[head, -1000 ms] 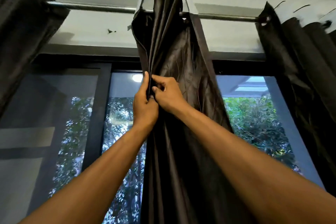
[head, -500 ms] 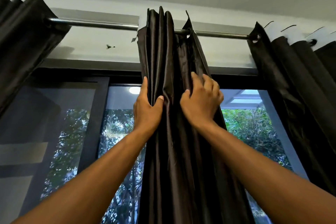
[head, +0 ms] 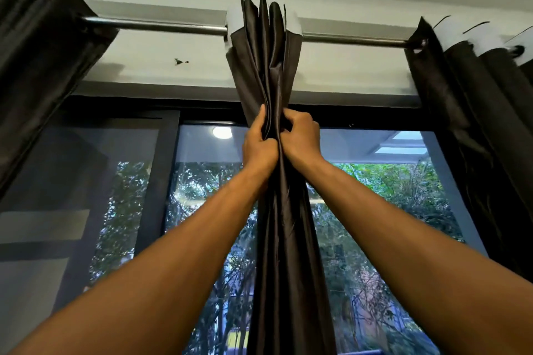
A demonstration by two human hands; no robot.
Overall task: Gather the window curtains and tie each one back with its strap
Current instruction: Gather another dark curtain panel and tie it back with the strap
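Observation:
A dark brown middle curtain [head: 288, 253] hangs from the metal rod [head: 161, 26], bunched into a narrow column of folds. My left hand [head: 259, 144] grips the left side of the bundle just below the window's top frame. My right hand [head: 301, 137] grips the right side at the same height, fingers curled into the folds. The two hands squeeze the fabric together, almost touching. No strap is visible.
Another dark curtain [head: 43, 60] hangs gathered at the far left of the rod, and a third curtain [head: 484, 130] at the right. Behind is a black-framed window [head: 157, 181] with trees outside. The ceiling is close above.
My right hand has moved left, pulling the loose right folds in against the left hand. The curtain is now squeezed into a tighter bundle. The view has tilted slightly upward.

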